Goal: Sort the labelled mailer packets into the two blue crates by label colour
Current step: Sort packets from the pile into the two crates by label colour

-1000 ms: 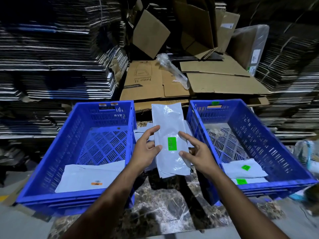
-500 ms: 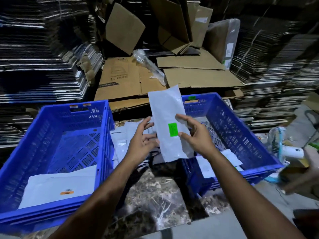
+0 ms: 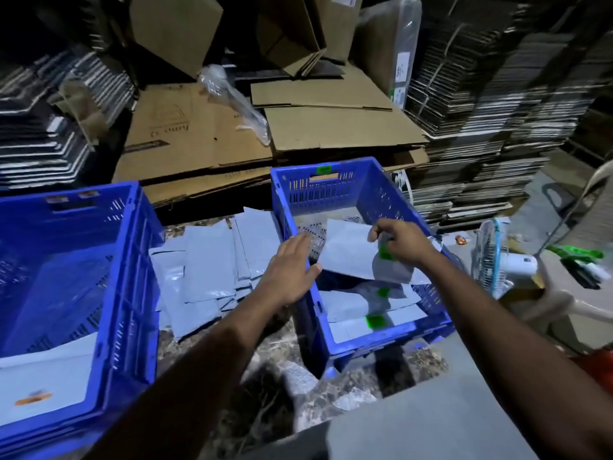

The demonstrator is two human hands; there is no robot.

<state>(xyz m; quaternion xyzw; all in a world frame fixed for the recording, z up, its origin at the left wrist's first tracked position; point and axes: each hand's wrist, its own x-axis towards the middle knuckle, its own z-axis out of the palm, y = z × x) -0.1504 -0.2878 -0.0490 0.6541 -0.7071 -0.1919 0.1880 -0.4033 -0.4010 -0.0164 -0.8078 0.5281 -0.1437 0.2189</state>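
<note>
Over the right blue crate point(image 3: 391, 341) my right hand point(image 3: 399, 239) pinches a grey mailer packet point(image 3: 346, 257) close to its green label point(image 3: 385, 253); the packet hangs tilted above other green-labelled packets point(image 3: 358, 310) lying in that crate. My left hand point(image 3: 290, 272) is open with straight fingers, above the crate's left rim and just left of the held packet. The left blue crate point(image 3: 132, 260) holds a packet with an orange label point(image 3: 49, 370). A pile of loose packets point(image 3: 205, 270) lies between the two crates.
The crates stand on a marble-patterned top point(image 3: 265, 393). Flattened cardboard boxes point(image 3: 205, 137) lie behind them, with tall stacks of folded cartons point(image 3: 481, 104) at both sides. A small fan point(image 3: 491, 257) and a white plastic chair point(image 3: 570, 300) are at the right.
The green-labelled packet moved right, from between the crates to over the right crate. My left hand let go of it and opened. My view swung to the right.
</note>
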